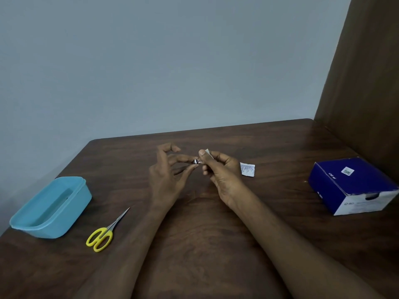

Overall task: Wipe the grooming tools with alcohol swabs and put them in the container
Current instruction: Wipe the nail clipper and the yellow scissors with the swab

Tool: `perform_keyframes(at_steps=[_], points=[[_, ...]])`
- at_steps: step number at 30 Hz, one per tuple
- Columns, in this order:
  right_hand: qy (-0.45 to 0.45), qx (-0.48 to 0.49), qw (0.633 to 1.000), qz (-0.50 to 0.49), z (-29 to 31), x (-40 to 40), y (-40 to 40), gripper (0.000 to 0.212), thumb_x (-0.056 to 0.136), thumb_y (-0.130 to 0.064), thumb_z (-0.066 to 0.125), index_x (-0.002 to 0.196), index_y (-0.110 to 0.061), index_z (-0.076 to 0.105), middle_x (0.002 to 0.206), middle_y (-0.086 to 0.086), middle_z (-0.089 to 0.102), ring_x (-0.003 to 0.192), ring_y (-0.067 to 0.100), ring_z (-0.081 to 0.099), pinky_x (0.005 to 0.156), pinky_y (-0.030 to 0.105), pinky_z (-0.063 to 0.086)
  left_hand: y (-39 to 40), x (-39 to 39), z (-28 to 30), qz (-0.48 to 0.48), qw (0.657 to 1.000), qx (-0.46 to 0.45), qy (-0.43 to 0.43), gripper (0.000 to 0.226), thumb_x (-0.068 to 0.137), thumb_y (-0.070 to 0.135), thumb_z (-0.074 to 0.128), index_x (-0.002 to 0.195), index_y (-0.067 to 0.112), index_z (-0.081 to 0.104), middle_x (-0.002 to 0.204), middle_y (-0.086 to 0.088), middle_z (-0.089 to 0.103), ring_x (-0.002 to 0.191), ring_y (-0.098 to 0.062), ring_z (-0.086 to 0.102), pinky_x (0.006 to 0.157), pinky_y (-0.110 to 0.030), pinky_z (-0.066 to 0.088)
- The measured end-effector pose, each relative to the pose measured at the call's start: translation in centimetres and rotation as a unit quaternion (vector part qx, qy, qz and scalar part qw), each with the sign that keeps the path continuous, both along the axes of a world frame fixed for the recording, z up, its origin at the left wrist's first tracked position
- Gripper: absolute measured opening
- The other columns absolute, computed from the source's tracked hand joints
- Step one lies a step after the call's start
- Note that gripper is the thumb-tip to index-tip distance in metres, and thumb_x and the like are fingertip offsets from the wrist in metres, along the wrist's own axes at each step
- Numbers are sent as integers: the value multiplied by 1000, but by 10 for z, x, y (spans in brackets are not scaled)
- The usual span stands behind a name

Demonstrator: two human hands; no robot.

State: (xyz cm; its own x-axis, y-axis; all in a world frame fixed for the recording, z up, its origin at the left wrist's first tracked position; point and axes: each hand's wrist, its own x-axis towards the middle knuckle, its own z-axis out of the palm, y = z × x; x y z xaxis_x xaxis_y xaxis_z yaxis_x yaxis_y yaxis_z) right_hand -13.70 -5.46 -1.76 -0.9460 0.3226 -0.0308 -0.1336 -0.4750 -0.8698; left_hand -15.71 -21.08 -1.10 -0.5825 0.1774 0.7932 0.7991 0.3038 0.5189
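Steel glints over the table [205, 223] as my left hand [167, 175] pinches a small metal grooming tool [197, 162] at its fingertips. My right hand [220, 171] grips a white swab [207, 152] against it. Well to the left sits the blue container [51, 207].

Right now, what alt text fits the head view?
Left hand pinches a small metal tool while right hand holds a white swab against it, above a wooden table. Yellow scissors lie beside a blue container.

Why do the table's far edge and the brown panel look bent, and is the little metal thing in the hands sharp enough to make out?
Head view: wide-angle lens bows the table edge; soft, dim, even light, faint shadows; small metal tool between left hand and right hand is too blurred to identify.
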Motion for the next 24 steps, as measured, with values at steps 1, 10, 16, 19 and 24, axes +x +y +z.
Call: perform_keyframes(at_steps=[1, 10, 16, 19, 24], points=[[6, 9, 1000, 5, 0, 1, 0, 13, 85, -16, 89, 94, -10, 82, 76, 1, 75, 57, 8, 57, 58, 20, 49, -1, -1, -1, 8, 1000, 3, -1, 63, 87, 12, 89, 124, 24, 40, 101, 6, 80, 96, -3, 78, 76, -35, 68], [15, -11, 1000, -24, 3, 0, -1, 18, 86, -15, 89, 96, -7, 76, 73, 6, 72, 57, 10, 59, 56, 22, 51, -5, -4, 0, 20, 1000, -4, -2, 58, 87, 23, 89, 120, 25, 41, 102, 14, 81, 98, -4, 79, 76, -43, 68], [10, -38, 994, -101, 1, -1, 3, 14, 90, -17, 86, 92, -8, 76, 89, 10, 82, 59, 8, 64, 57, 22, 56, -4, -4, -1, 5, 1000, 25, -13, 56, 88, 18, 88, 118, 27, 41, 101, 15, 82, 98, -2, 79, 79, -26, 66], [-18, 34, 994, -104, -4, -2, 7, 9, 89, -13, 86, 90, -7, 79, 73, 2, 77, 63, 10, 67, 74, 31, 60, -6, -7, 0, 8, 999, 48, -22, 58, 88, 18, 89, 119, 30, 41, 102, 17, 81, 97, -4, 79, 78, -25, 66], [-24, 153, 987, -44, -5, 3, -2, 3, 91, -8, 81, 88, -7, 82, 80, 1, 80, 74, 7, 75, 89, 36, 62, -6, -12, -4, -2, 999, 37, -25, 57, 91, 17, 87, 122, 31, 41, 104, 14, 81, 99, -7, 79, 79, -30, 67]])
